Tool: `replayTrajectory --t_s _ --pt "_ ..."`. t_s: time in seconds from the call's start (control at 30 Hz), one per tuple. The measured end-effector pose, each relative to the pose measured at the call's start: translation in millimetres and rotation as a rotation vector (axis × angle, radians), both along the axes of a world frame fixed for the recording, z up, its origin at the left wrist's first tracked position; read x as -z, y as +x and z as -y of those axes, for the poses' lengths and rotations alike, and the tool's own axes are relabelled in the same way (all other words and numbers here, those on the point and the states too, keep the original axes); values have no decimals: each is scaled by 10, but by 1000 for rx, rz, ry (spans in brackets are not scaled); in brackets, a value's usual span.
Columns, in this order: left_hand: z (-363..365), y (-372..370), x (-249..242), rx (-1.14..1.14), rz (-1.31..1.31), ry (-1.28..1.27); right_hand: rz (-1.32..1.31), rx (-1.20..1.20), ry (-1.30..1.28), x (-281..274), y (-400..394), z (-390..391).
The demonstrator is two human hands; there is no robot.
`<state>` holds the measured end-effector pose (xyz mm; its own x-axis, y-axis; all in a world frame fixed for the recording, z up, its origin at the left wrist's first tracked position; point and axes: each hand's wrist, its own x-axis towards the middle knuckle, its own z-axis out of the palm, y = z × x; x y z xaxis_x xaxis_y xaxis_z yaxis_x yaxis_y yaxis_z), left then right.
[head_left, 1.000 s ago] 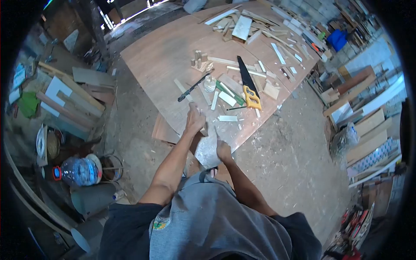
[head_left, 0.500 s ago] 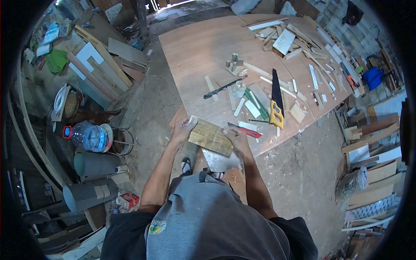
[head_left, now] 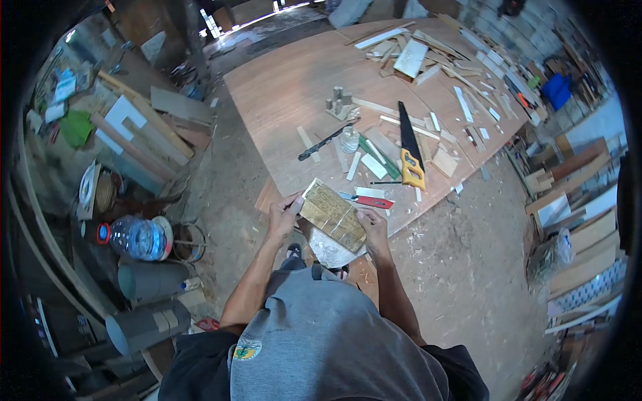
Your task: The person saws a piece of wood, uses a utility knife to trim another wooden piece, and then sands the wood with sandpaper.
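Between my two hands I hold a flat rectangular wooden board [head_left: 329, 212], brownish yellow with pale lines across its face. My left hand [head_left: 286, 212] is closed on its left end, thumb on the upper face. At the other end, my right hand [head_left: 372, 228] pinches the right edge. The board is tilted, its right end nearer my body, above the front edge of the table. Just beyond it lies a red-handled cutter [head_left: 372, 201]. A hand saw [head_left: 412, 154] with a yellow handle rests farther right, with a dark thin stick [head_left: 386, 183] beside it.
The large wooden table [head_left: 281, 87] carries a clear jar [head_left: 350, 140], a dark bar-like tool [head_left: 326, 143], small upright blocks [head_left: 339, 100] and a pile of wood offcuts [head_left: 421, 57]. On the left floor are a water jug [head_left: 137, 238] and grey cylinders [head_left: 150, 327]. Boards [head_left: 582, 247] lean at right.
The board has turned a little and its face now shows more fully, with pale lines visible. Both hands keep hold of it. The whole view has shifted slightly.
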<state>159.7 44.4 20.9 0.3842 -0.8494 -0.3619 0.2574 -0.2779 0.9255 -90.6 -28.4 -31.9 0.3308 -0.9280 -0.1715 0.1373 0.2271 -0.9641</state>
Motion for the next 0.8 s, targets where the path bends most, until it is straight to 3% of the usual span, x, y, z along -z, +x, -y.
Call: replayTrajectory --t_s 0.07,0.1,0.17,0.2,0.27,0.3,0.4,0.47,0.53,0.6,0.67,0.7,0.73,0.8 --pt "193 -75 107 -72 216 -121 -17 -16 -40 -113 -104 -67" --pt "286 -109 55 -36 211 -125 -21 20 -40 -160 -160 -107" --pt "459 -188 -159 20 243 -97 -72 -127 24 -213 -272 -204" --pt "518 -249 -206 62 233 -99 -79 -84 28 -206 -278 -274" --pt "648 -371 -280 144 -44 -281 40 54 -90 -165 -245 -404" --pt "708 -425 -306 194 -60 -285 -274 118 -260 -87 -262 -435" --pt "830 -511 -433 330 -112 -389 -423 358 -411 -53 -123 -537" --pt "916 -501 -612 442 -259 -461 -492 440 -376 -292 16 -590" --pt "1012 -476 -672 493 -309 -486 -666 618 -587 -465 170 -596" --pt "1070 -466 -678 539 -357 -513 -748 664 -645 -554 287 -591" --pt "1042 -472 -617 543 -574 -580 -831 703 -702 -644 426 -599" --pt "1056 -461 -517 584 -526 -635 -940 648 -806 -725 511 -617" --pt "1072 -400 -412 599 -535 -626 -1047 584 -904 -818 612 -651" --pt "1077 -283 -243 674 -852 -210 -1125 540 -874 -1040 882 -710"
